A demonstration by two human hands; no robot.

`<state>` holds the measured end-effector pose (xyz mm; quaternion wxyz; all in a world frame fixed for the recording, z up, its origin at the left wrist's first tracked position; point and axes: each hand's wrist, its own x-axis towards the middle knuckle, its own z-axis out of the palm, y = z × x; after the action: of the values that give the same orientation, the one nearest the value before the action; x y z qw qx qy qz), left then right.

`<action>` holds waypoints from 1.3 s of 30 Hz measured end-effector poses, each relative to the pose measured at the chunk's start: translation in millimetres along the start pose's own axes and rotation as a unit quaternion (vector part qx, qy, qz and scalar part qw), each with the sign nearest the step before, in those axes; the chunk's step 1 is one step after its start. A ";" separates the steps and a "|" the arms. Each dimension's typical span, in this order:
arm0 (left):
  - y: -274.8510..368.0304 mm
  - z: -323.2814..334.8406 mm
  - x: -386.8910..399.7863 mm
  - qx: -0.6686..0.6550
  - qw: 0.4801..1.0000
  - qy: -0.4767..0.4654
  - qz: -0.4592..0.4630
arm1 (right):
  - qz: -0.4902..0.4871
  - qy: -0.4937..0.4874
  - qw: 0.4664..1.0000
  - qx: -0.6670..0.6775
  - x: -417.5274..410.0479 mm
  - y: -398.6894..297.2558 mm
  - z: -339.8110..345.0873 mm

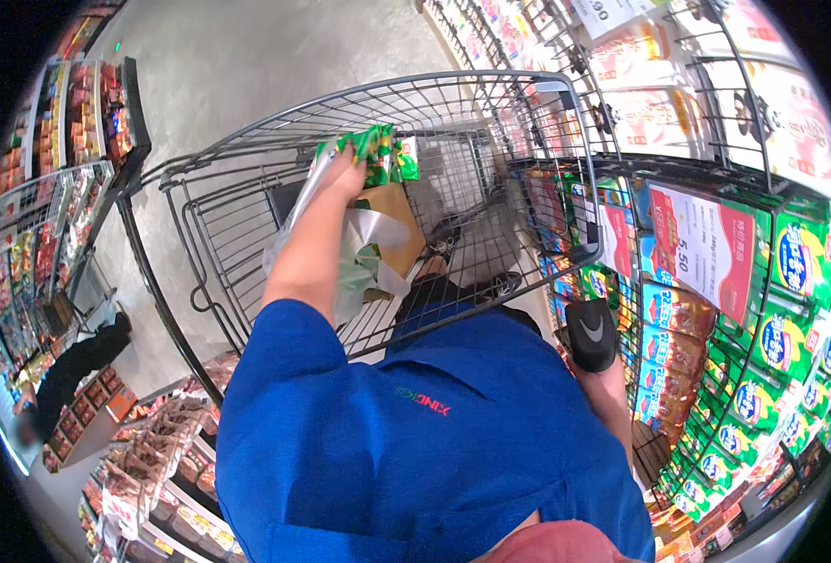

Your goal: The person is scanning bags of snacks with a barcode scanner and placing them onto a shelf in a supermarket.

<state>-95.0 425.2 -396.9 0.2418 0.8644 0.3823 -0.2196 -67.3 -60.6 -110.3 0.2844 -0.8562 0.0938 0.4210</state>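
Observation:
Inside a wire shopping cart (pixel 376 84), my left hand (pixel 348 172) grips a green plastic packet (pixel 364 144) at its top. Another green packet (pixel 407 156) lies close by against the cart's mesh. Below my left hand are a brown cardboard box or sheet (pixel 394 211) and crumpled clear plastic bags (pixel 352 281). My right hand (pixel 607 387) is at the right, beside the shelf, around a black handheld device (pixel 591 336); its fingers are mostly hidden. My blue shirt covers the lower middle of the view.
Wire shelves with green packs (pixel 781 338), brown packs (pixel 668 352) and a red-and-white price sign (pixel 704 246) stand close on the right. White packs (pixel 647 119) fill the shelf above. More shelves (pixel 81 119) line the left, where a person in dark trousers (pixel 84 373) is.

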 end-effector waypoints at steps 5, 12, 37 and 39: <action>-2.8 -38.5 -22.9 -0.079 0.996 0.045 0.004 | -0.028 0.038 0.998 0.035 -9.4 -19.9 -0.1; 10.9 -50.1 -68.8 -0.562 0.827 0.012 0.002 | -0.057 0.017 0.997 0.054 -15.0 -17.8 -1.1; 218.8 -141.1 -288.0 -0.683 0.286 -0.591 0.320 | -0.512 -0.206 0.706 0.443 -80.2 -3.1 -84.4; 248.3 -134.1 -305.9 -0.650 0.360 -0.602 0.293 | -0.524 -0.134 0.724 0.429 -99.4 11.1 -95.2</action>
<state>-65.4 187.4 -56.6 0.9433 0.1335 -0.1186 -0.2800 -70.6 -131.4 8.1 0.8059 -0.4907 -0.2383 0.2300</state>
